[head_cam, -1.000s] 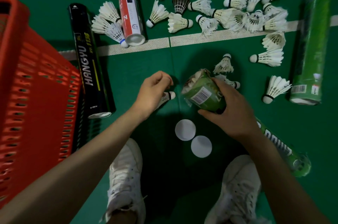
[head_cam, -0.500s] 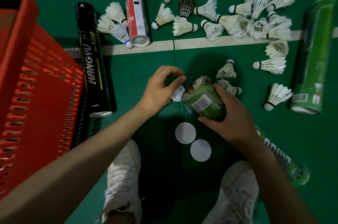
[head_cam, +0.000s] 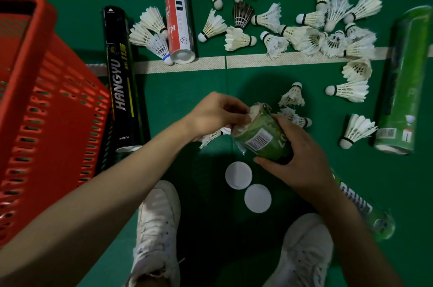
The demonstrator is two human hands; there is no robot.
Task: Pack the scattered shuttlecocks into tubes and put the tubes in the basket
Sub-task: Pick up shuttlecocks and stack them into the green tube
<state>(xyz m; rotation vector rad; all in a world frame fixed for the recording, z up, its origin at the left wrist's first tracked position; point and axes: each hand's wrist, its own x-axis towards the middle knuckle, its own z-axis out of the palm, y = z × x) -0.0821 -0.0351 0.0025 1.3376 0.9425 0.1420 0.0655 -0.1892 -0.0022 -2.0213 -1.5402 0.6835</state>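
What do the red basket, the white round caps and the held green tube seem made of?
The red basket looks like moulded plastic: even slotted walls, slight sheen. The white caps seem thin matte plastic, flat and uniform. The green tube is probably cardboard under glossy printed film, barcode included.

Left hand (head_cam: 215, 114) pinches with fingertips; right hand (head_cam: 300, 162) grips, fingers curled.

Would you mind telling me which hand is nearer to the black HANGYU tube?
Left. The left hand lies right of the black HANGYU tube, at the mouth of the green tube; the right hand grips that tube farther right.
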